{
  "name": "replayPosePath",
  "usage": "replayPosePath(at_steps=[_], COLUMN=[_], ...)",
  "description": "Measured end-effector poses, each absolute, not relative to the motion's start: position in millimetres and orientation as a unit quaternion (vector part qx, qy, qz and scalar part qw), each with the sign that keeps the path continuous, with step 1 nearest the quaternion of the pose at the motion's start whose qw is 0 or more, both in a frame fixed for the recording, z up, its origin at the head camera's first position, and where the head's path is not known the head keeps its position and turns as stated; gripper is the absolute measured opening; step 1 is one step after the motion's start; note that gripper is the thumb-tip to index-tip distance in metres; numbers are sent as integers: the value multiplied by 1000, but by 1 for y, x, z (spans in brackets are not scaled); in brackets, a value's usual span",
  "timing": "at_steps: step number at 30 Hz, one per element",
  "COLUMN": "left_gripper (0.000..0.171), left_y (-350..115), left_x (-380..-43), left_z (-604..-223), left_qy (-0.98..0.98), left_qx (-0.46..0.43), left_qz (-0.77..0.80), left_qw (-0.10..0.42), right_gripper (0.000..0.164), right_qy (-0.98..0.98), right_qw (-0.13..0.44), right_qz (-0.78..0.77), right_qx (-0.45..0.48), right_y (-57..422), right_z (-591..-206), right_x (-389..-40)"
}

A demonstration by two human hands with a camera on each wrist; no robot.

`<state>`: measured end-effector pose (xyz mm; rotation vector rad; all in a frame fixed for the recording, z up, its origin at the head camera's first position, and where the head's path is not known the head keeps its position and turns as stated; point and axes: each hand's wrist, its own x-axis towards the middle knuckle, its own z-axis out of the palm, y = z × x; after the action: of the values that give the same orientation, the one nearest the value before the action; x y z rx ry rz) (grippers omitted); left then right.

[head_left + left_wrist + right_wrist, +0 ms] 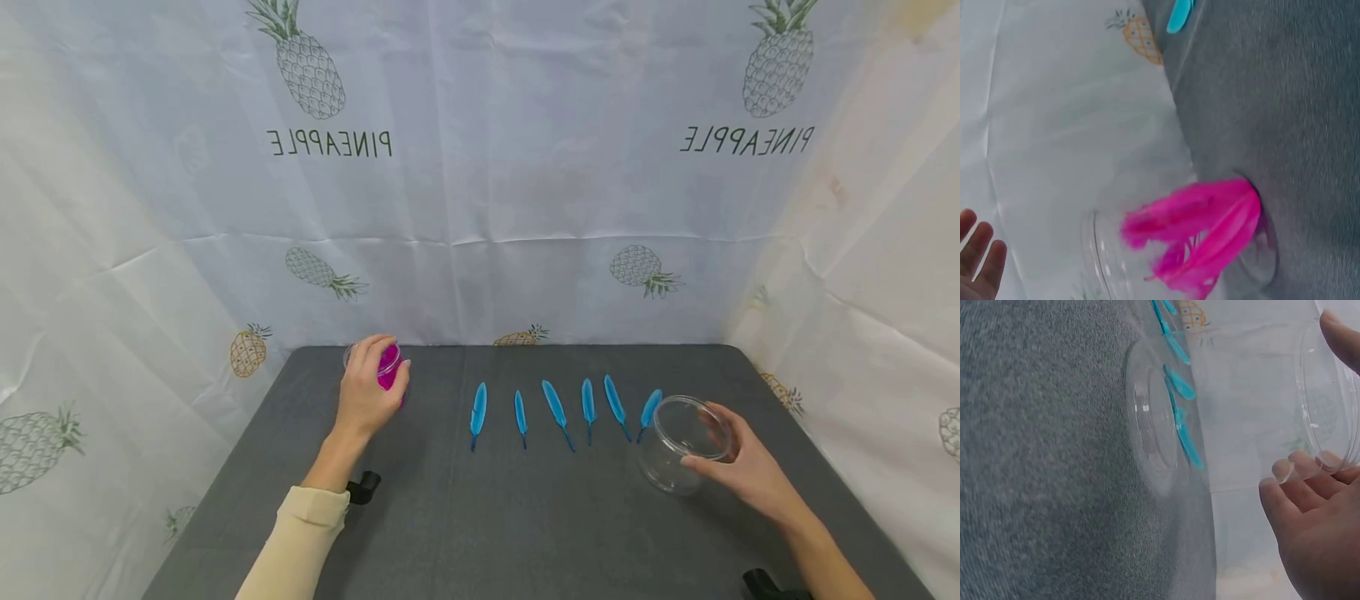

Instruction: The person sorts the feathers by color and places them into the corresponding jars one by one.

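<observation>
On the far left of the table stands a clear plastic jar [1260, 262] with bright pink feathers [1210, 225] inside. My left hand [369, 387] hovers over its mouth in the head view. In the left wrist view, the fingers [985, 256] look extended and apart from the rim. At the right, my right hand [750, 467] grips a second clear jar [671, 467] near its rim, thumb on the near side and fingers on the far side. That jar stands upright on the table, and no feathers show inside it. Several blue feathers [554, 403] lie in a row between the jars.
The dark grey table [525, 525] ends at a white curtain [480, 183] printed with pineapples, which also hangs along both sides. The rightmost blue feather [650, 410] lies close beside the right jar. A black strap [363, 487] is on my left wrist.
</observation>
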<state>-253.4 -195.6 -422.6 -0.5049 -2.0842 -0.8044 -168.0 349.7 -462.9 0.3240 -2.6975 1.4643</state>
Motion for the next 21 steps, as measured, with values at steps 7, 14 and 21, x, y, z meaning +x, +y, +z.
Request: replayPosePath(at_steps=[7, 14, 21], left_gripper=[39, 44, 48], left_y=[-179, -163, -151], left_x=[-253, -252, -250], left_z=[-432, -443, -456], left_qy=[-834, -851, -870], left_qx=[-249, -281, -303], left_qz=[-308, -295, -275], left_qw=[385, 332, 277], right_gripper=[98, 96, 96], right_qy=[-875, -875, -868], right_qw=[40, 42, 58], right_qz=[469, 469, 477], right_qx=[112, 114, 122], right_y=[347, 348, 347], right_z=[-464, -466, -470], right_x=[-167, -166, -167])
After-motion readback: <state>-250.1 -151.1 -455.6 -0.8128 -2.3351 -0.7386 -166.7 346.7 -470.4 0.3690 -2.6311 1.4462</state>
